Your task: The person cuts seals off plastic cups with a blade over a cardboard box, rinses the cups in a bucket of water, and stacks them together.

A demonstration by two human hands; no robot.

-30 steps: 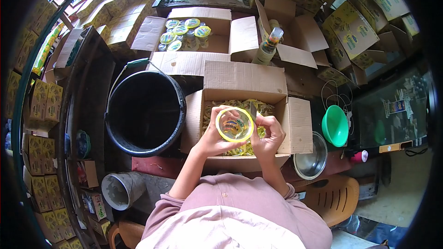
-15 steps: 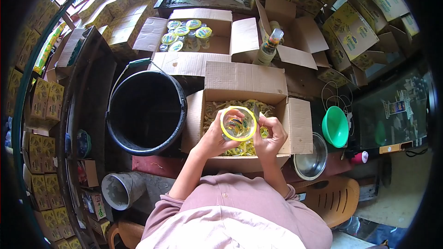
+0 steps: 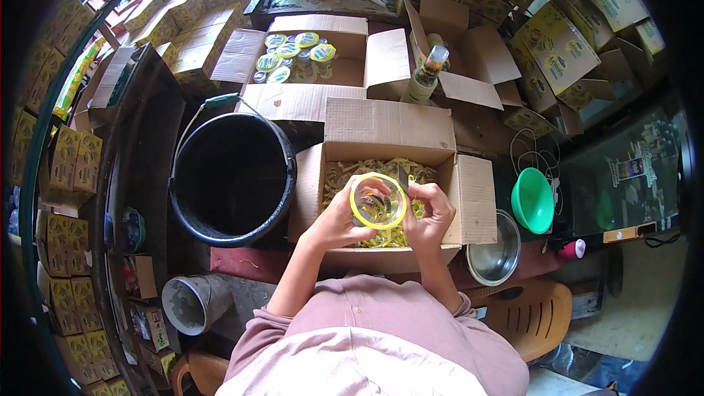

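Note:
A clear plastic cup (image 3: 379,209) with a yellow rim and printed wall is tilted so its mouth faces me. My left hand (image 3: 339,214) wraps round the cup's left side. My right hand (image 3: 430,214) pinches a small flat blade (image 3: 403,176) against the cup's right rim; its handle is hidden by the fingers. Both hands are above an open cardboard box (image 3: 390,123) holding many yellow strips (image 3: 339,185).
Left stands a black bucket (image 3: 287,169); right are a metal bowl (image 3: 506,260) and a green bowl (image 3: 533,202). Behind, a carton (image 3: 315,103) holds several yellow-lidded cups (image 3: 290,50), with a bottle (image 3: 422,82) alongside. A grey bucket (image 3: 183,304) stands lower left.
The cup has tipped slightly and shifted a little in my left hand. The blade and my right fingers have moved slightly left along the rim.

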